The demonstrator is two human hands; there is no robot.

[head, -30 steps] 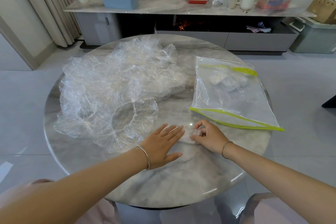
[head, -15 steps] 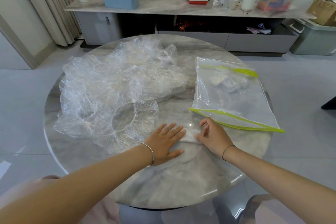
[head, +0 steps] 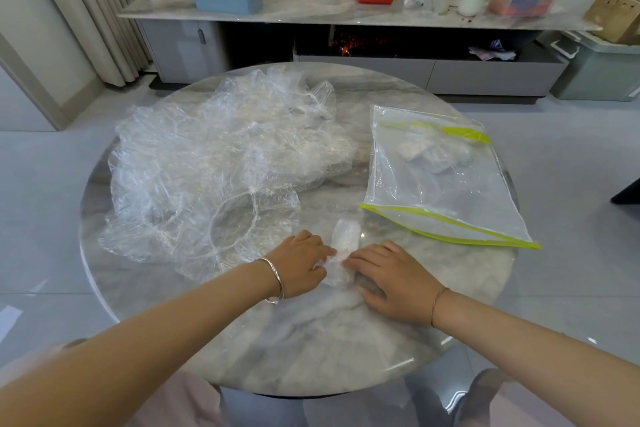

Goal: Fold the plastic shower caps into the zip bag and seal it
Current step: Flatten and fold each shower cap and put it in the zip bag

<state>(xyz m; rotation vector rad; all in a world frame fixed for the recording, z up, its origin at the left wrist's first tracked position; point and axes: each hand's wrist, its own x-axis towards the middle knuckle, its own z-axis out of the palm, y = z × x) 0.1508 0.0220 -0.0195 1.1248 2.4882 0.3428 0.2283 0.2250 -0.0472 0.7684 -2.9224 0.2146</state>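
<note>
**Both hands on a folded shower cap**

The folded shower cap (head: 343, 239) lies on the marble table (head: 311, 350), just left of the near green-edged corner of the zip bag (head: 450, 194). The left hand (head: 301, 265) curls its fingers onto the cap's near end, while the right hand (head: 391, 282) presses it with straight fingers. Packed caps (head: 427, 156) sit inside the bag near its far end. A pile of loose shower caps (head: 221, 170) spreads out left of the bag.

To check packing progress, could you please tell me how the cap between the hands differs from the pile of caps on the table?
The folded cap is a small, narrow, whitish strip; the pile of caps sprawls wide, puffy and see-through. The left hand and right hand touch the folded cap; neither holds the pile of caps. Both are clear plastic on the table, outside the zip bag.
</note>
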